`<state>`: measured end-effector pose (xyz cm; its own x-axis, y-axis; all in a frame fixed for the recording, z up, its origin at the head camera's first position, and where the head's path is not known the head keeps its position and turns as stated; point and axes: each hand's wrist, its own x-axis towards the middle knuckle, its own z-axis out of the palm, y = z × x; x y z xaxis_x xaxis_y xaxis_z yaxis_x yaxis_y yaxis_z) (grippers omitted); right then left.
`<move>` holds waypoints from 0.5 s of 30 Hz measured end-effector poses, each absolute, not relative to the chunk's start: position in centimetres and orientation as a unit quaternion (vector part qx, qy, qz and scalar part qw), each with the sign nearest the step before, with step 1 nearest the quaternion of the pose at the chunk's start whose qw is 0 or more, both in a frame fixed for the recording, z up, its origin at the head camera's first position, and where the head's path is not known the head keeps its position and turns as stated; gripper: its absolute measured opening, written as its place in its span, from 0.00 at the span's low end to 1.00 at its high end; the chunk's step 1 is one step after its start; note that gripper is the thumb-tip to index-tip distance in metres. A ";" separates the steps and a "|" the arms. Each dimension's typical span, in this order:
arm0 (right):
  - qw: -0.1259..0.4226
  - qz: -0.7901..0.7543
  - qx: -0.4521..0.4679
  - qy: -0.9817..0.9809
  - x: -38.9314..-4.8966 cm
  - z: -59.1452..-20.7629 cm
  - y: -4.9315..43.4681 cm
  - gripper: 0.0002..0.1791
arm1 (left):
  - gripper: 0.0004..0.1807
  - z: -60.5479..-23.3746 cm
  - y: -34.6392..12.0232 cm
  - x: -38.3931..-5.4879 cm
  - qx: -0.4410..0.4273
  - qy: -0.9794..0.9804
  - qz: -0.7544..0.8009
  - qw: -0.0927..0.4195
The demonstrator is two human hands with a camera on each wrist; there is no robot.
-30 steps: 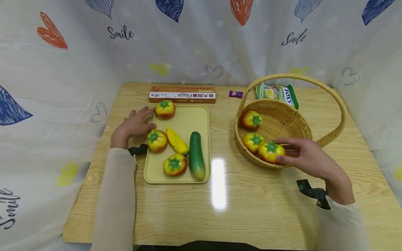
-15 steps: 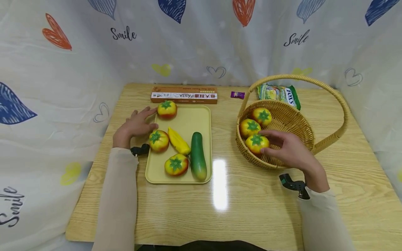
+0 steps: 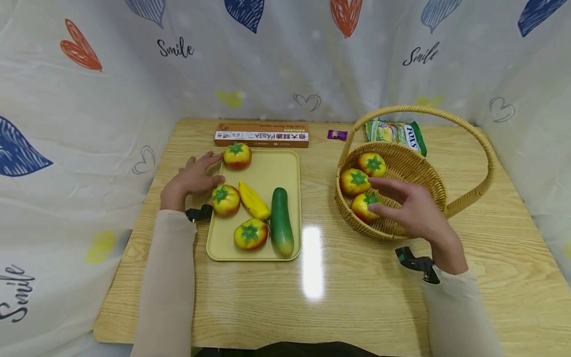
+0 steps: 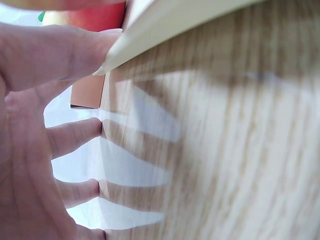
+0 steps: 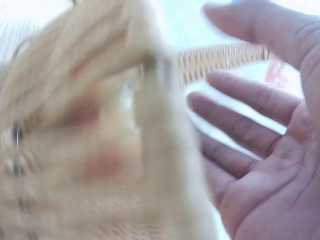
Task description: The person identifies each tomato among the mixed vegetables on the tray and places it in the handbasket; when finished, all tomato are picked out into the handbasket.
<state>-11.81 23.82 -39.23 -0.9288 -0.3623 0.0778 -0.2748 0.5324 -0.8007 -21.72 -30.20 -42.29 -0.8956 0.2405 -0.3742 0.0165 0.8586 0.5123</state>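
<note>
Right hand [image 3: 416, 208] hung spread; just left of it, round glossy yellow-red, green-leafed fruit [image 3: 362, 211] looked light, stiff, slick, best held round sides. Left hand [image 3: 193, 178] also splayed.

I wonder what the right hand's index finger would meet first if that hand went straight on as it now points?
Probably the middle round red-and-yellow fruit with green leaves in the tan wicker basket, ahead of the right hand, though depth is unclear.
</note>
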 end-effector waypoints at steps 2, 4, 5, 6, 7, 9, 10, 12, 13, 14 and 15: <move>0.046 -0.474 -0.201 0.856 -11.9 -39.1 22.9 0.30 | 0.44 -42.3 -30.2 -21.7 0.068 0.939 0.257 0.218; 0.050 -0.500 -0.222 0.835 -12.0 -39.0 21.6 0.31 | 0.44 -42.2 -30.2 -21.7 0.068 0.940 0.256 0.217; 0.056 -0.511 -0.235 0.825 -12.1 -39.0 20.9 0.31 | 0.44 -42.2 -30.2 -21.7 0.068 0.940 0.255 0.217; 0.062 -0.514 -0.247 0.819 -12.2 -39.0 20.2 0.32 | 0.44 -42.2 -30.2 -21.7 0.069 0.940 0.254 0.217; 0.070 -0.516 -0.257 0.814 -12.2 -38.9 19.4 0.32 | 0.44 -42.2 -30.2 -21.7 0.069 0.940 0.254 0.217; 0.088 -0.511 -0.276 0.809 -12.3 -38.9 17.8 0.33 | 0.44 -42.2 -30.2 -21.7 0.069 0.940 0.255 0.218; 0.099 -0.508 -0.286 0.806 -12.3 -38.9 16.9 0.34 | 0.44 -42.2 -30.2 -21.7 0.069 0.939 0.256 0.218; 0.120 -0.502 -0.305 0.801 -12.4 -39.0 15.4 0.34 | 0.44 -42.2 -30.2 -21.7 0.068 0.939 0.258 0.219; 0.130 -0.503 -0.315 0.794 -12.4 -39.1 14.6 0.35 | 0.44 -42.2 -30.2 -21.7 0.067 0.938 0.259 0.219; 0.137 -0.503 -0.324 0.789 -12.5 -39.2 13.8 0.35 | 0.44 -42.2 -30.2 -21.7 0.067 0.938 0.260 0.219; 0.145 -0.506 -0.332 0.783 -12.6 -39.4 13.1 0.35 | 0.44 -42.2 -30.2 -21.7 0.067 0.938 0.260 0.219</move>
